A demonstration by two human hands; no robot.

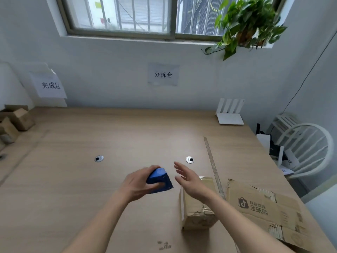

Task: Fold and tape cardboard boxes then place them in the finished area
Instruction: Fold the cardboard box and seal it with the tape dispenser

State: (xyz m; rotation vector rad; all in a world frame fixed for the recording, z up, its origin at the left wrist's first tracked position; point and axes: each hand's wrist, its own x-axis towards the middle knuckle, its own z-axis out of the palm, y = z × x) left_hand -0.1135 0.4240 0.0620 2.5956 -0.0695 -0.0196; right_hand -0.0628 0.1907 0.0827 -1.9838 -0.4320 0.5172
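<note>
Left hand (pixel 140 183): curled round blue plastic tape dispenser (pixel 159 180), above the wooden table (pixel 91 189).
Right hand (pixel 187 178): fingers spread, holding nothing.
Cardboard box (pixel 197 214): folded, taped, under right wrist.
Flattened carton (pixel 264 210): just right, creased.

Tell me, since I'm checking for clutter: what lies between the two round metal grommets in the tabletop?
Nothing: in the head view, the tabletop between the left grommet and the right grommet is bare wood. The left hand with the blue tape dispenser is nearer the camera.
</note>
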